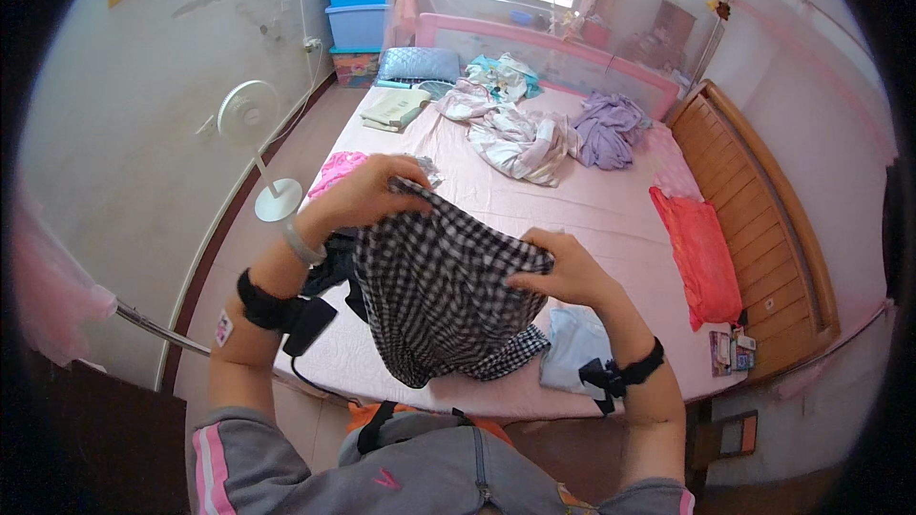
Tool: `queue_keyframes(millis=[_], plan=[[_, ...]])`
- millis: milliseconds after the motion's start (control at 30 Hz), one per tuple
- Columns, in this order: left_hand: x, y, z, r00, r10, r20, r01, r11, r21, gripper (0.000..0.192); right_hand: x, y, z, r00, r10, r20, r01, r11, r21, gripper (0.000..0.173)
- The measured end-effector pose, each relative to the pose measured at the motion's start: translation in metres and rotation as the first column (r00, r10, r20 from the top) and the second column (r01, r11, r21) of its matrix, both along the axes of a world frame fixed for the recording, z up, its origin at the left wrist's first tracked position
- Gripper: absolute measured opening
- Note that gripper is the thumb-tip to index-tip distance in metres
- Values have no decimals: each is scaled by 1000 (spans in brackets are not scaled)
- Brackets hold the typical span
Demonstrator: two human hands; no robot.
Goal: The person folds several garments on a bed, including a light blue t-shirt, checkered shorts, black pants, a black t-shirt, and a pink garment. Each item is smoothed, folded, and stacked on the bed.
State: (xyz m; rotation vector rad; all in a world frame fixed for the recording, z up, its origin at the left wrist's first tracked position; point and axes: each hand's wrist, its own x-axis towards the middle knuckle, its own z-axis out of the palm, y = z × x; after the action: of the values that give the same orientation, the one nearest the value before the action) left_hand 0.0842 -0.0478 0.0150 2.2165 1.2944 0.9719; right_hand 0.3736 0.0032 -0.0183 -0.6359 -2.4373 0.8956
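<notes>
A black-and-white checked garment point(451, 286) hangs between my two hands above the near part of the bed. My left hand point(372, 193) grips its upper left edge, and my right hand point(562, 265) pinches the upper right edge. Its lower end droops towards the bedsheet; whether all of it is off the bed I cannot tell. Beside it, under my right forearm, lies a folded light blue cloth point(569, 347). Dark fabric point(333, 265) shows behind my left wrist, partly hidden by the checked garment.
Crumpled white bedding point(522, 139) and a purple cloth point(608, 129) lie across the bed point(608, 229). A pink garment point(336, 170) rests near its left edge. On the right are a red pillow point(698, 257) and the wooden headboard point(751, 207). A white standing fan point(250, 114) stands left.
</notes>
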Motion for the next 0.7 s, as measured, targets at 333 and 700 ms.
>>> queue_keyframes(millis=[333,700], plan=[[-26,7,46,959,-120,255,123,992,5,14,17,-49,10,870,482,101,-489,871,53,38],[-12,-3,69,785,-14,-619,-213,933,-291,18,85,41,71,943,-137,303,77,976,202,23]])
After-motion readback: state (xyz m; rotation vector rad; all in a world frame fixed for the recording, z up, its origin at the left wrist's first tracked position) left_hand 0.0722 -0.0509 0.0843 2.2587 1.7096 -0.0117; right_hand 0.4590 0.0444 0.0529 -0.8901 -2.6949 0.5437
